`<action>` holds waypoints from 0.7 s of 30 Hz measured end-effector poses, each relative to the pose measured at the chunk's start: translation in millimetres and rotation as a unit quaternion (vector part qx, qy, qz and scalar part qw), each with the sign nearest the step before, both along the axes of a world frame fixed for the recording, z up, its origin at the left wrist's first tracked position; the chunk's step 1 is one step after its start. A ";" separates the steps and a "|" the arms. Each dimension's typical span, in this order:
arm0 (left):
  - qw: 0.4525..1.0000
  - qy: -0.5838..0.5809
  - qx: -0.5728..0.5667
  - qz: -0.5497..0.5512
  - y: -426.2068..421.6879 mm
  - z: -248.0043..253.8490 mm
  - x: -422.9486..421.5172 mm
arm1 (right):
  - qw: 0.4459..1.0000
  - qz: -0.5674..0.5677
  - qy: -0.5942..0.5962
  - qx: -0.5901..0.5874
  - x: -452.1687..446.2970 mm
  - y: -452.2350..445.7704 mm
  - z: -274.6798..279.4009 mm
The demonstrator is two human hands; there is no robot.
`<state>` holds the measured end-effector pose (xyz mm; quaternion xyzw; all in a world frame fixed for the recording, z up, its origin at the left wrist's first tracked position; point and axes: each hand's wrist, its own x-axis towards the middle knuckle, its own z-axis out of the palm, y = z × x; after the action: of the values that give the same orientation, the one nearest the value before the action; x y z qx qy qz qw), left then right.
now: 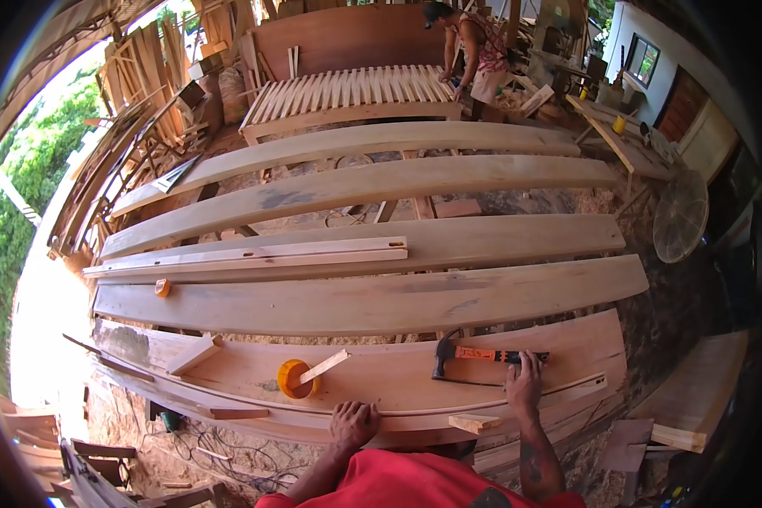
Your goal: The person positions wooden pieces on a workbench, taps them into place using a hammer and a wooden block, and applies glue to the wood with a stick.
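Observation:
My left hand [355, 423] rests with curled fingers on the near edge of the closest plank [398, 360], beside a long thin wooden strip. Its fingers look pressed together, and nothing shows in them. My right hand [524, 381] is at the black end of the handle of a claw hammer [480, 354], which lies on the same plank with its head to the left. The fingers reach over the grip. Between the hands, nearer the left one, sits a round yellow container [289, 378] with a wood stick [323, 367] leaning across it.
Several long planks [364, 296] lie parallel ahead. A slotted wooden piece [313, 253] and a yellow tape measure [162, 289] rest on them. At the back, a person [478, 51] bends over a slatted frame [356, 89]. A round fan guard [681, 217] stands at right.

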<state>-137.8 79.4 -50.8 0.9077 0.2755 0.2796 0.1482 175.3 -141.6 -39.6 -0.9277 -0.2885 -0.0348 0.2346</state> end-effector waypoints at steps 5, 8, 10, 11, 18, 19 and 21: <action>1.000 0.013 0.001 0.003 0.1 -4.5 -1.6 | 1.000 0.009 0.010 -0.011 1.8 -1.3 -0.6; 1.000 0.010 0.004 0.004 0.2 -6.5 -2.0 | 1.000 0.005 0.013 -0.007 1.4 -0.8 -0.5; 1.000 0.009 0.004 0.003 0.5 -4.5 -1.1 | 1.000 0.007 -0.013 -0.005 1.9 -0.6 -2.6; 1.000 0.003 0.005 0.001 0.4 -3.3 -0.7 | 1.000 0.007 -0.013 -0.005 1.9 -0.9 -3.0; 1.000 0.006 0.008 0.005 -0.4 1.7 0.1 | 1.000 0.008 0.001 -0.009 -0.3 -0.6 1.7; 1.000 0.004 0.010 0.006 -0.6 1.8 0.0 | 1.000 0.012 0.001 -0.017 0.5 -0.3 2.1; 1.000 0.008 0.010 0.005 -0.4 1.1 -0.4 | 1.000 0.011 0.005 -0.016 1.2 0.1 1.8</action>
<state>-138.2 79.0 -49.8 0.9099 0.2786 0.2761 0.1351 176.5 -141.5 -37.7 -0.9280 -0.2984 -0.0232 0.2219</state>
